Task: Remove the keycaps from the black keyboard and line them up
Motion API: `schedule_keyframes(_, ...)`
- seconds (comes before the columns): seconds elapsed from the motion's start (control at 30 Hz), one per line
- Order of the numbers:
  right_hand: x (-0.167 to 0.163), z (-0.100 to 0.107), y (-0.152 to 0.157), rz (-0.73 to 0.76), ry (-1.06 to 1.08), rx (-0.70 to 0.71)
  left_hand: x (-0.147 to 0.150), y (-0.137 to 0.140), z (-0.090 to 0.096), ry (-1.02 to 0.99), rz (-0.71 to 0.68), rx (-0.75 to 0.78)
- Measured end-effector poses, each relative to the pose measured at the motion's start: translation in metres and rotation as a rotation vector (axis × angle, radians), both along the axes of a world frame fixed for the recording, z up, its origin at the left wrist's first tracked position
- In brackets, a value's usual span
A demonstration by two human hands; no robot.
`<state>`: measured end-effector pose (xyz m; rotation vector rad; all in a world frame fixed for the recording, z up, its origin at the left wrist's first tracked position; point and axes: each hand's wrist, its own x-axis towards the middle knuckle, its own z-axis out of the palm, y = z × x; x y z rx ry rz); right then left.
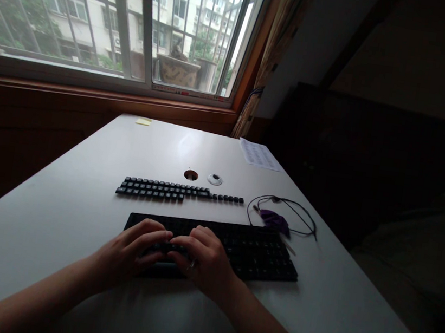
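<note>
A black keyboard lies on the white table in front of me. My left hand rests over its left part, fingers bent and thumb drawn towards the index finger. Close beside it, my right hand, with a ring on one finger, is bent the same way. The fingertips of both hands nearly meet low over the keys. Whatever sits between them is dark and too small to name. Behind the keyboard stand loose black keycaps in neat rows, with a single line of small ones running to the right.
A black cable loops around a purple cloth at the right. Beyond the keycaps are a round hole in the table and its cover. Printed paper and a yellow note lie at the far edge.
</note>
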<state>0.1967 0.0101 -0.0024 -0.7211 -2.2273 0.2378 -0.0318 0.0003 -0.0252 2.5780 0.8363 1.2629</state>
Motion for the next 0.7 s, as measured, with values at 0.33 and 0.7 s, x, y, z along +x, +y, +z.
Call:
schedule_keyframes(0.33, 0.03, 0.006, 0.021, -0.135, -0.019, -0.048, -0.013, 0.014, 0.016, -0.128, 0.242, -0.052)
schedule_keyframes(0.7, 0.03, 0.029, 0.081, -0.199, -0.236, -0.168, -0.074, 0.061, 0.003, -0.624, 0.83, -0.432)
